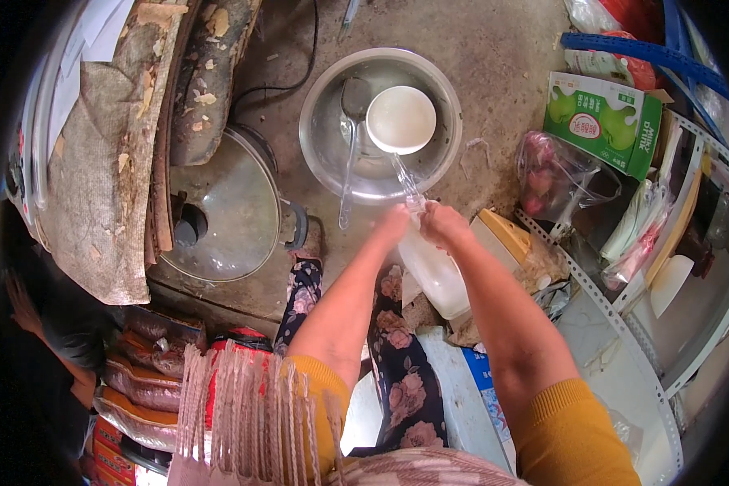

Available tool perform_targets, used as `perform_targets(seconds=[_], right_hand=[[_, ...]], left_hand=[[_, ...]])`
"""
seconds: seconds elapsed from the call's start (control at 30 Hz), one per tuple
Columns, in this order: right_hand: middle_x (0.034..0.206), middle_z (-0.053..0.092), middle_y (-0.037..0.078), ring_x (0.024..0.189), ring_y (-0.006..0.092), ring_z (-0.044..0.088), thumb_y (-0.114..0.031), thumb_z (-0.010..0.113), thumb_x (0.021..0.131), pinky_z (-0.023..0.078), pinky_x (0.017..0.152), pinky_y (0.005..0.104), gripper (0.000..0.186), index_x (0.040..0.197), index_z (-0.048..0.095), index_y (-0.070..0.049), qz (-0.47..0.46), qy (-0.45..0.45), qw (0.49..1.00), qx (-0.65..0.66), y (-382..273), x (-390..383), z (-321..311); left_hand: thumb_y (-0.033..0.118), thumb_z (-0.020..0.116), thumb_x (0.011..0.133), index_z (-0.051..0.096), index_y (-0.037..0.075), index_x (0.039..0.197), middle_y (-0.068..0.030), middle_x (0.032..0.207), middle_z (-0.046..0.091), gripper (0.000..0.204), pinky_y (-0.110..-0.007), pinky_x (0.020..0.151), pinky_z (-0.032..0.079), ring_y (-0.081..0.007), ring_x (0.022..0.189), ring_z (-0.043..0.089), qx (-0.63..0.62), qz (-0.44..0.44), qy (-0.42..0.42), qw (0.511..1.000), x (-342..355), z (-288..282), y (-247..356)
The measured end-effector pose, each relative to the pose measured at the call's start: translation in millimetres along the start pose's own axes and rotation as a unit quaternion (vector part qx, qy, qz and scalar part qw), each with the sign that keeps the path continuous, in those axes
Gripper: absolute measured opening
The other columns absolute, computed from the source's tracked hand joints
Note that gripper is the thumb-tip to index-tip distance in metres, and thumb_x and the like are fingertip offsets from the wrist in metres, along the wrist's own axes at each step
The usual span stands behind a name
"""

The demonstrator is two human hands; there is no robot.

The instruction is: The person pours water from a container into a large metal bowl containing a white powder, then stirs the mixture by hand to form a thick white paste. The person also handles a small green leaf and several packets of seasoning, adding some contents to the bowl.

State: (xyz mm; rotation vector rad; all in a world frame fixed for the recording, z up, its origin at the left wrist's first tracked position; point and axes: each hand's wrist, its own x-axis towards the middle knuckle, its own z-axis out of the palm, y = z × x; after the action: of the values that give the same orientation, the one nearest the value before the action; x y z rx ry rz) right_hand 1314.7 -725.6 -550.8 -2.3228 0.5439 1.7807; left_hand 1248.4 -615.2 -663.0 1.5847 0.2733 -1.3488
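A wide metal basin [316, 154] stands on the floor in front of me. Inside it, a white bowl [401, 121] sits right of centre, and a metal ladle [350, 166] leans over the near rim. My left hand [393, 227] and my right hand [445, 225] come together just below that rim, fingers closed at the narrow end of a translucent white plastic container [436, 271]. A clear, shiny streak [405, 174] runs from there to the bowl's near edge; I cannot tell whether it is liquid or plastic. My fingers partly hide the container's end.
Left of the basin, a large glass lid [235, 219] lies beside a pan handle [298, 225] and worn boards [105, 154]. At right are a green carton [599, 121], a bag of reddish round produce [539, 174] and a metal rack [607, 324]. Another person's hand [23, 304] shows at far left.
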Motion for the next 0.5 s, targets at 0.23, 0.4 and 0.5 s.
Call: perform_targets(seconds=[0.23, 0.4, 0.5], right_hand=[[0.086, 0.062, 0.014, 0.056, 0.0237, 0.06, -0.026, 0.037, 0.085, 0.051, 0.057, 0.0355, 0.037, 0.118, 0.047, -0.012, 0.011, -0.009, 1.0, 0.003, -4.7, 0.0, -4.8], [0.086, 0.062, 0.013, 0.057, 0.0228, 0.06, -0.028, 0.038, 0.086, 0.051, 0.054, 0.0354, 0.036, 0.118, 0.047, -0.013, 0.012, -0.006, 1.0, 0.021, -1.6, 5.9, -1.6], [0.087, 0.061, 0.012, 0.057, 0.0223, 0.059, -0.029, 0.038, 0.086, 0.051, 0.053, 0.0351, 0.036, 0.118, 0.046, -0.014, 0.011, -0.01, 1.0, 0.022, -2.4, 7.5, 1.2]], left_hand=[[0.032, 0.023, 0.087, 0.049, 0.01, 0.107, -0.014, 0.12, 0.046, 0.039, -0.061, 0.096, 0.011, -0.0342, 0.115, 0.039, 0.029, -0.049, -0.008, 0.998, -5.8, -13.4, 19.3], [0.033, 0.023, 0.087, 0.048, 0.011, 0.109, -0.0127, 0.123, 0.045, 0.039, -0.06, 0.097, 0.012, -0.0335, 0.116, 0.038, 0.047, -0.067, -0.013, 0.997, -10.0, -18.3, 30.4], [0.033, 0.029, 0.086, 0.051, 0.011, 0.108, -0.0126, 0.116, 0.05, 0.038, -0.049, 0.094, 0.023, -0.0317, 0.11, 0.044, 0.069, -0.074, 0.02, 0.995, -9.8, -19.5, 28.6]])
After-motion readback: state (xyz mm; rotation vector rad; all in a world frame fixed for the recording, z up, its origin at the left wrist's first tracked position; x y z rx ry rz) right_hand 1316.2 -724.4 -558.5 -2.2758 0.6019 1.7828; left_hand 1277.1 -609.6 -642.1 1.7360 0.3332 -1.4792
